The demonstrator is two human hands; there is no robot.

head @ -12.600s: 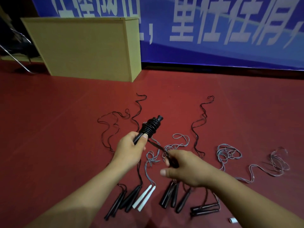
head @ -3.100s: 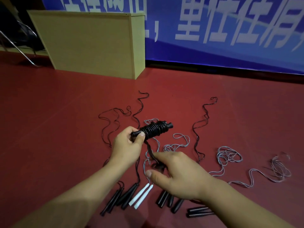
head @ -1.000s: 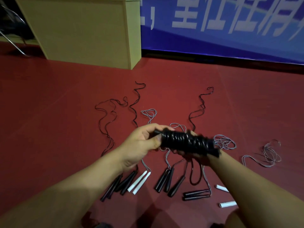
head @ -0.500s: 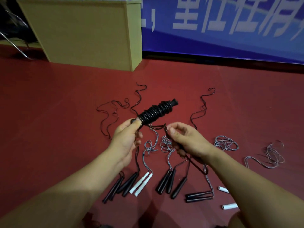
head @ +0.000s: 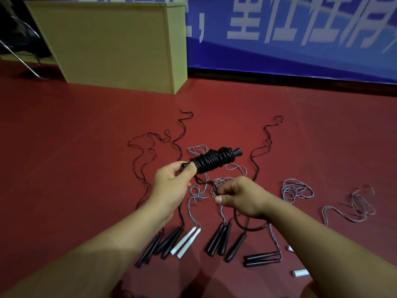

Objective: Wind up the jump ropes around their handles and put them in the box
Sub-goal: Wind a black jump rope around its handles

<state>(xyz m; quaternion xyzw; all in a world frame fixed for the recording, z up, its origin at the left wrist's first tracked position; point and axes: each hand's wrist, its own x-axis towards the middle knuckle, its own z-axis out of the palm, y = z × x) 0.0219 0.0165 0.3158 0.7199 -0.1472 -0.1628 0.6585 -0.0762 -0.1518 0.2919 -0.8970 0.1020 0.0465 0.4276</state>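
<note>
Red floor (head: 64, 168), with a blue banner with white characters (head: 300, 29) along the far wall. A tan wooden box (head: 111, 39) stands at far left on the floor, well apart from the ropes.

Your left hand (head: 171, 183): grip closed round the near end of the black handles (head: 237, 152), thumb pressed at the first coil. The wound black rope (head: 212, 161) is held above the floor, tilted up to the right, with the handle tip showing past the coils at the far right end.

Your right hand (head: 238, 197): fingers curled, pinching the loose tail of black rope (head: 247, 226), which runs from under the coils to this hand and loops down below the wrist.

On the floor, near side, in a row from left: black handle pairs (head: 159, 244), one white handle pair (head: 187, 241), further black handles (head: 223, 239), and a flat-lying black pair (head: 262, 259). Two short white pieces (head: 300, 272) lie near right; what they are, you cannot tell.

Unwound black cords (head: 148, 153) trail away towards the far side. Grey cords (head: 297, 190) lie in loose tangles to the right.
</note>
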